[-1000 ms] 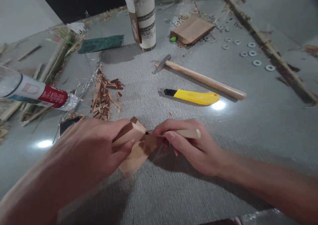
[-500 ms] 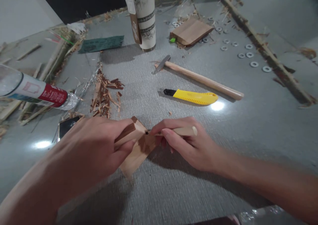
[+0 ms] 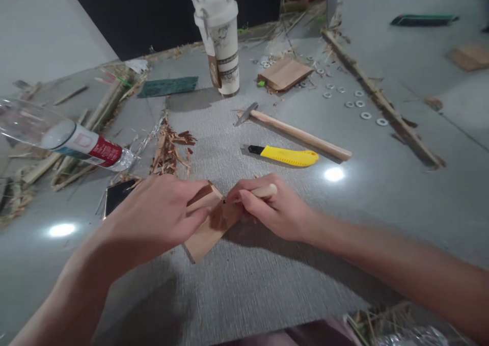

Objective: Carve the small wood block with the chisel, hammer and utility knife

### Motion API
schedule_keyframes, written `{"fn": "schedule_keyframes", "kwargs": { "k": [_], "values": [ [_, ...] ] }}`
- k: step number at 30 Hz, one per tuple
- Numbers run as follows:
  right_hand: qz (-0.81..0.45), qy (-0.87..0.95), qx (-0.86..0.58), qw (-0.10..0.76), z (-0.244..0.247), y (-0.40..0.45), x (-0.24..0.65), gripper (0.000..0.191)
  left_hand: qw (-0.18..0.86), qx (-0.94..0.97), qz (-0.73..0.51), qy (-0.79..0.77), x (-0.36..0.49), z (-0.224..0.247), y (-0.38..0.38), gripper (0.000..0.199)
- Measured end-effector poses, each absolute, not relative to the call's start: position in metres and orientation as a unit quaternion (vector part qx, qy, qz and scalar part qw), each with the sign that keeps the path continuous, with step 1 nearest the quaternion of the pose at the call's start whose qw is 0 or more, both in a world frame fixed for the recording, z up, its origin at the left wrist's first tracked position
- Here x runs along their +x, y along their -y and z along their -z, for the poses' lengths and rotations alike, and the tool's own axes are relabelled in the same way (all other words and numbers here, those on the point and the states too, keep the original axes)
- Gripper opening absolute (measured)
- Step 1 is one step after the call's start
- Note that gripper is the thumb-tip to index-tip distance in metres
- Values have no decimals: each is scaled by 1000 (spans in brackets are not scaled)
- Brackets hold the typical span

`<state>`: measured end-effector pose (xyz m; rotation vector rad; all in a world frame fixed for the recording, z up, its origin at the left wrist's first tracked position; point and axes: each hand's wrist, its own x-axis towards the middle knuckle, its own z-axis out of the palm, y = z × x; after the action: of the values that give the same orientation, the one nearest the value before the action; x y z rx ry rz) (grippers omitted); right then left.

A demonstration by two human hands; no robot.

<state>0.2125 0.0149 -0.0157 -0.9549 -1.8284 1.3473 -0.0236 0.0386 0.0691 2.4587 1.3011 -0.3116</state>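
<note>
**Tool tip meets the wooden block!**

Here's the left hand, its grip closed around the wooden block, right over the flat board on the grey surface. And in comes the right hand, fingers pinched tight on a pale-handled tool, dark tip at the block's end! Just beyond lie the yellow cutter and the hammer, with reddish shavings near the left hand and a tall cup standing upright farther back.
</note>
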Motion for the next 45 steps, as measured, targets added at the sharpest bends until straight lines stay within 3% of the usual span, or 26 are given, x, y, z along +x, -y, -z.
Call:
{"fn": "schedule_keyframes", "kwargs": {
  "k": [12, 20, 28, 34, 45],
  "values": [
    [-502, 703, -365, 347, 22, -19, 210, 40, 115, 882, 107, -444, -29, -67, -38, 28],
    [-479, 721, -360, 348, 35, -18, 206, 23, 72, 878, 131, -455, -7, -85, -31, 17],
    [-428, 750, -355, 357, 43, -19, 201, 7, 223, 884, 27, -409, 13, -69, -39, 38],
    [-382, 774, -365, 350, 45, -11, 196, 14, 325, 881, -12, -343, 15, -70, -38, 20],
    [-348, 790, -412, 292, 41, -11, 195, 9, 344, 878, -57, -329, 10, -67, -46, 27]
  ]
}}
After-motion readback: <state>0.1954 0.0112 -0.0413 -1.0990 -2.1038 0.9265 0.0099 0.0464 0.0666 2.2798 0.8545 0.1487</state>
